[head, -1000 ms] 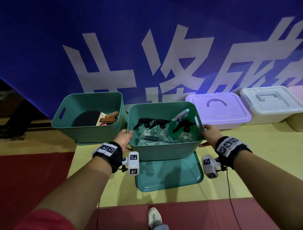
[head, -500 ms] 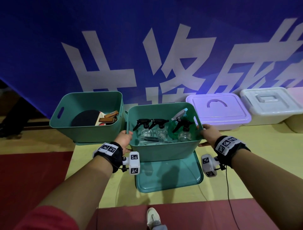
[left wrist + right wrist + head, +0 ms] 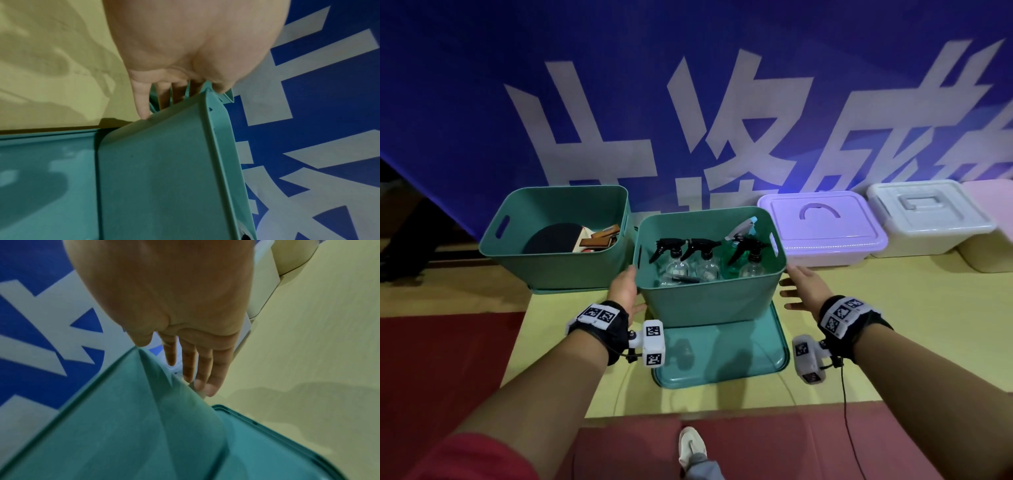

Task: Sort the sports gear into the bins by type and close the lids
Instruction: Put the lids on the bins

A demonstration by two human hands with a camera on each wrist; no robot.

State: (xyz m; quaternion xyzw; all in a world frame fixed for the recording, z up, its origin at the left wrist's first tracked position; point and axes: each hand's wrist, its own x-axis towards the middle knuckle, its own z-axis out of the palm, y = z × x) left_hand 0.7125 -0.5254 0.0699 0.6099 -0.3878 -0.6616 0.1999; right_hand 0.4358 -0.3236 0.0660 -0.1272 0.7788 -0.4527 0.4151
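Observation:
A green bin [image 3: 709, 298] holding several spray bottles [image 3: 678, 260] stands on the back part of a flat green lid [image 3: 722, 356]. My left hand [image 3: 625, 289] lies against the bin's left wall, fingers [image 3: 141, 104] straight along the wall [image 3: 164, 178] and thumb at the front corner. My right hand [image 3: 803, 287] hovers just off the bin's right wall with fingers spread, holding nothing; the right wrist view shows its fingers [image 3: 193, 366] beside the bin [image 3: 123, 426]. A second green bin [image 3: 558, 270] at the left holds table tennis paddles [image 3: 558, 236].
Closed boxes line the back right: a purple one [image 3: 822, 226], a white one [image 3: 928, 212] and a pale one [image 3: 993, 205] at the edge. A blue banner hangs behind. Yellow mat underneath, red floor in front, my shoe [image 3: 690, 445] below.
My right hand has let go of the bin's right rim and drawn slightly away with fingers spread. My left hand has slipped from the rim down onto the left wall.

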